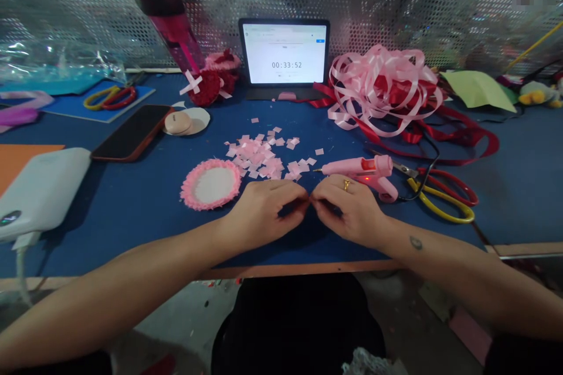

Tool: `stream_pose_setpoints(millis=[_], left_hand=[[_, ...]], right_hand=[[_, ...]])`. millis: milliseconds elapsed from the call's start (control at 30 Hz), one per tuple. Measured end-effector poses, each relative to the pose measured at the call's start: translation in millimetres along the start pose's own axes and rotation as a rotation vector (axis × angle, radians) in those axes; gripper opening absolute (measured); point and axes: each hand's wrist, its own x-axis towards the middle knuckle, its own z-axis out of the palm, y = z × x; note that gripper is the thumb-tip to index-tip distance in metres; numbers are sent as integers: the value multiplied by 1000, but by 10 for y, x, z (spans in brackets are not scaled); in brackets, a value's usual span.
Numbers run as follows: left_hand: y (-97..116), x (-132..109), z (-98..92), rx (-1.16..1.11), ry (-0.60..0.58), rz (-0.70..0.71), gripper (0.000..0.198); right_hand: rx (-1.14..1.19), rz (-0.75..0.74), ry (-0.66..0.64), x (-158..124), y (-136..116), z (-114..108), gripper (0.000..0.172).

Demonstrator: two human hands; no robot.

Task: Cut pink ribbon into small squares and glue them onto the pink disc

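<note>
My left hand (266,211) and my right hand (347,208) meet fingertip to fingertip above the table's front part. Both are closed in a pinch, and whatever sits between the fingertips is too small or hidden to name. Left of my left hand lies a round white disc (214,185) edged with a ruffle of pink ribbon pieces (189,183). Just behind my hands is a loose heap of small pink ribbon squares (257,154). A pink glue gun (378,169) with a lit red light rests behind my right hand, its nozzle pointing left.
Scissors (444,198) with red and yellow handles lie at the right, by the glue gun's cord. Pink ribbon (382,88) is tangled behind. A tablet (285,55) stands at the back. A phone (132,132) and white power bank (48,190) lie left.
</note>
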Motion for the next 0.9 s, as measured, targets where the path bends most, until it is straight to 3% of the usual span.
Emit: stream_pose_setpoints(millis=[367,900], left_hand=[[0,-13,-2,45,-49,125,15],[-36,-40,36,55,-73,182,16]], right_hand=[[6,23,-175,-24,27,-13,14],[19,-12,-161,-47,53,3,15]])
